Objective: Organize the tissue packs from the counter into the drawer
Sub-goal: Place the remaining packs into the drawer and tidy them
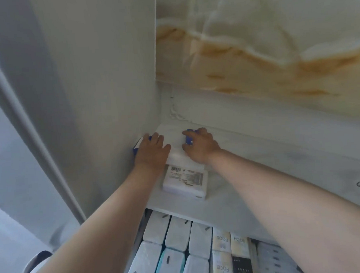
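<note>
**A:** What's closest?

**B:** Two bare forearms [100, 230]. Under them is the open drawer [140, 232], with tissue packs [178, 234] standing on end in rows.

**A:** And the fingers?

**B:** The right hand [200, 145] has its fingers curled round the blue right end of a white tissue pack [174, 136], thumb on the near side. The left hand [152, 151] lies over the blue left end, thumb spread across the top. It's too blurred to tell whether those fingers grip or only press.

**A:** Where is that pack?

**B:** On the counter [250, 174], in the corner between a pale cabinet side [101, 78] on the left and a marbled wall [253, 49] behind. A second pack [185, 181], barcode label up, lies flat just in front of it, touching.
</note>
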